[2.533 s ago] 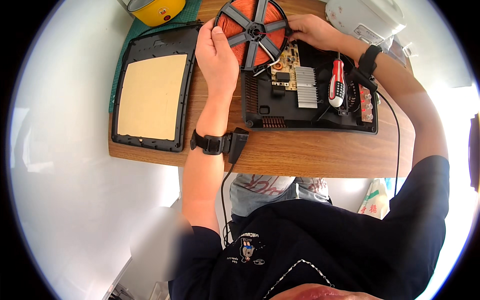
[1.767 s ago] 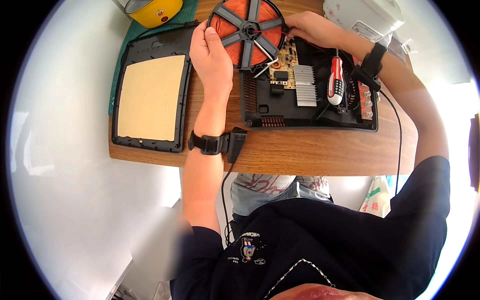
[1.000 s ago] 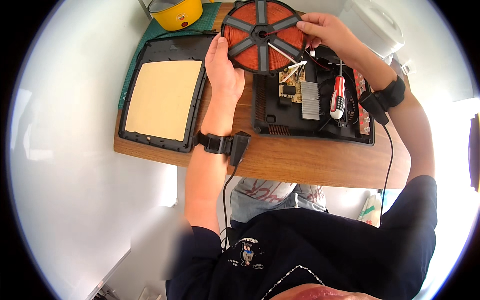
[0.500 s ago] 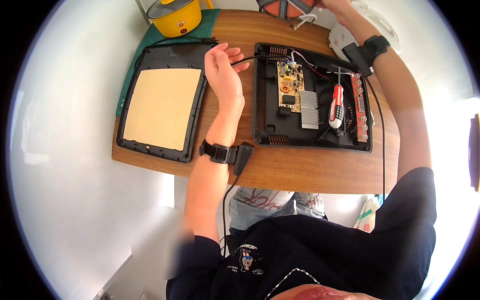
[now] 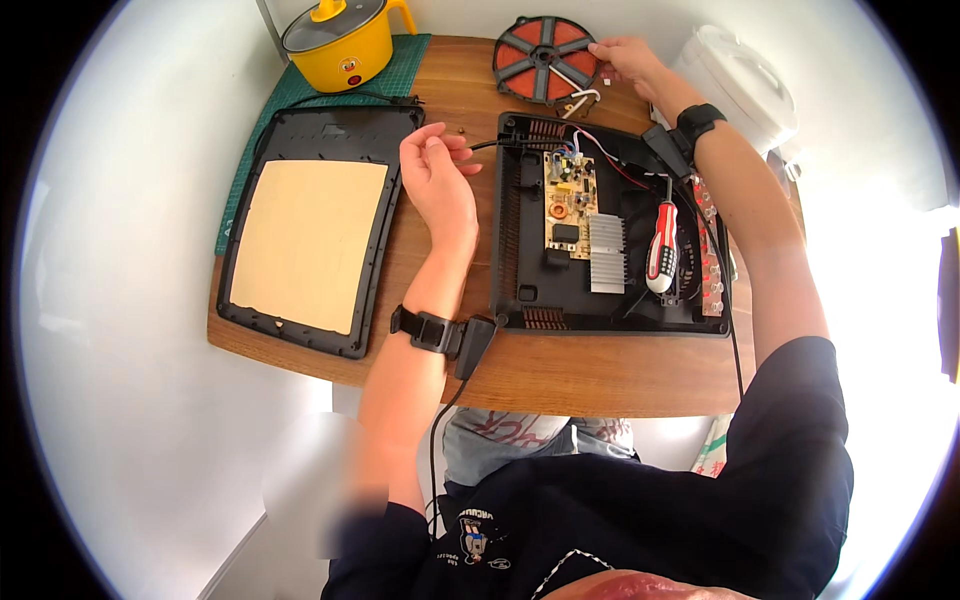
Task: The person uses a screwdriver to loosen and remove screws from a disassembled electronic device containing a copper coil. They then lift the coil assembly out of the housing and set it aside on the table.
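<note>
My right hand (image 5: pixel 630 62) reaches to the far side of the table, its fingertips closed on the right rim of a round induction coil (image 5: pixel 518 62) with orange-red segments and grey spokes. White leads (image 5: pixel 578 97) trail from the coil. Palm up, my left hand (image 5: pixel 438 180) rests between the two casing halves, fingers loosely curled and apart, holding nothing. A black cable (image 5: pixel 485 145) runs beside its fingertips into the black lower casing (image 5: pixel 590 312). Inside that casing lie a circuit board (image 5: pixel 556 185), a silver heat sink (image 5: pixel 607 265) and a red-and-white screwdriver (image 5: pixel 662 250).
On the left lies the black-framed cover (image 5: pixel 368 270) with its cream panel (image 5: pixel 310 245). A yellow pot (image 5: pixel 345 60) stands on the green mat (image 5: pixel 405 62) behind it. A white lidded container (image 5: pixel 735 80) is at the back right. A red button board (image 5: pixel 711 270) lines the casing's right side.
The coil has come nearer along with my right hand and now shows whole at the far side of the table. My left hand stays in place; the view has shifted slightly.
</note>
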`<state>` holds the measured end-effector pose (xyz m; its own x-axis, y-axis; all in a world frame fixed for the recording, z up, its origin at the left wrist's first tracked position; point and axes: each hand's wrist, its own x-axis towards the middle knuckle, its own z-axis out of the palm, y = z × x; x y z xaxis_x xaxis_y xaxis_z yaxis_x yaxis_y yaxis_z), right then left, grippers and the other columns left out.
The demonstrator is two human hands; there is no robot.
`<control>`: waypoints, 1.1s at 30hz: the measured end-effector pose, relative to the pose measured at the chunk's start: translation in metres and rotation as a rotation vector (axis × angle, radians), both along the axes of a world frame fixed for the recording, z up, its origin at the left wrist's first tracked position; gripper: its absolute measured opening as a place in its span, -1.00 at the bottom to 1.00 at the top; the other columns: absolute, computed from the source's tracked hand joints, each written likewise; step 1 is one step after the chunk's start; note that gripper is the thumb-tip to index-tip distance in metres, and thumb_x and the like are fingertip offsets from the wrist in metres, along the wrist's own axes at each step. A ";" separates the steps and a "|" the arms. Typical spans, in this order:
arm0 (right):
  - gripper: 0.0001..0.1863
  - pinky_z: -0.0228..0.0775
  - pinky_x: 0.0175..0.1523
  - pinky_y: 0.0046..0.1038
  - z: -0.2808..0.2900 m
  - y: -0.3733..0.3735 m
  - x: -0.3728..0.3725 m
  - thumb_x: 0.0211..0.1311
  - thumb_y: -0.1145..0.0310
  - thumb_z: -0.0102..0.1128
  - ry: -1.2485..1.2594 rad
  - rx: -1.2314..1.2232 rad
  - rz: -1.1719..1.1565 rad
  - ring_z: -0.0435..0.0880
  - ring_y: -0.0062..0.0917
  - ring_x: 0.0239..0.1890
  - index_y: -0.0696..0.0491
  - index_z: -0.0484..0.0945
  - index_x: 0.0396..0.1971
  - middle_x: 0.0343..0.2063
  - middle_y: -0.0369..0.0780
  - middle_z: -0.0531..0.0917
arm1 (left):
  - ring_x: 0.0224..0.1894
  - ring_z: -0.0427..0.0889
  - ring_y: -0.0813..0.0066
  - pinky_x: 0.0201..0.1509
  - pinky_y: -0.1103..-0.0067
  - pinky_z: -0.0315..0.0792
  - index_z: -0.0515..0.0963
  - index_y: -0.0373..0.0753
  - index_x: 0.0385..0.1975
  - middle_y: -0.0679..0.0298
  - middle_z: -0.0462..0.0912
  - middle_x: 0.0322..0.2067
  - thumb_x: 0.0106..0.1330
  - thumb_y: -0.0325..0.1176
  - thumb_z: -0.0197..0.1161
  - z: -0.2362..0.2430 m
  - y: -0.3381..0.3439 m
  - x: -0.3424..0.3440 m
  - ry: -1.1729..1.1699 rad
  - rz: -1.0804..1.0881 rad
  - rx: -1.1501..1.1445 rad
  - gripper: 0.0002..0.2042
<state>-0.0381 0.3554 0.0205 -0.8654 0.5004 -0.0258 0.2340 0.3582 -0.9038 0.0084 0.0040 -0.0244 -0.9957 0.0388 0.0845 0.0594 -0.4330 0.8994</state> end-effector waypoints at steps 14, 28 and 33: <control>-0.79 0.52 -0.30 -0.52 -0.041 0.018 -0.011 0.39 0.37 0.32 -0.192 0.081 -0.073 0.59 -0.56 -0.39 0.24 0.68 -0.19 -0.37 -0.26 0.63 | -0.34 0.59 0.54 -0.33 0.56 0.54 0.55 -0.24 -0.04 0.29 0.63 -0.33 0.58 -0.32 -0.03 -0.009 -0.002 -0.007 -0.113 -0.018 0.047 -0.78; -0.66 0.61 0.02 -0.38 0.013 -0.011 0.030 0.40 0.34 0.22 -0.240 0.775 0.200 0.70 -0.36 -0.04 0.12 0.59 0.11 -0.09 -0.14 0.69 | -0.43 0.58 0.58 -0.40 0.60 0.52 0.54 -0.26 -0.09 0.29 0.63 -0.40 0.56 -0.32 0.01 -0.007 0.001 -0.007 -0.064 -0.107 0.070 -0.80; -0.64 0.50 0.12 -0.20 0.075 -0.099 0.114 0.32 0.54 0.10 0.154 1.200 0.430 0.62 -0.11 0.00 0.05 0.60 0.09 -0.08 -0.11 0.67 | -0.45 0.57 0.59 -0.43 0.61 0.51 0.55 -0.28 -0.13 0.29 0.63 -0.42 0.55 -0.34 0.02 -0.005 -0.007 -0.006 -0.016 -0.129 0.059 -0.81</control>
